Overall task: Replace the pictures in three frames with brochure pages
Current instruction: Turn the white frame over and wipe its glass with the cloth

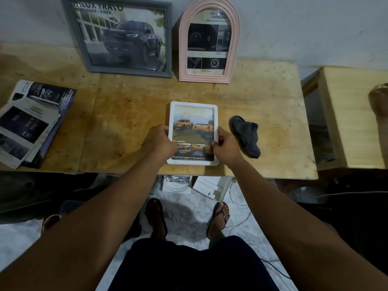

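Observation:
A white frame [193, 104] lies flat near the table's front edge, showing a brochure page with yellow pickup trucks. My left hand [161, 139] grips its left edge and my right hand [225, 144] grips its right edge. A grey frame [169, 38] with a dark pickup page leans on the wall at the back. Beside it, to the right, a pink arched frame [182, 49] holds a dashboard page. Loose brochure pages [31, 120] are piled at the table's left.
A dark grey cloth [245, 135] lies just right of the white frame. The wooden table [126, 114] ends close to my body. A second wooden surface [346, 122] stands to the right. Boxes and cables [212, 187] sit on the floor by my feet.

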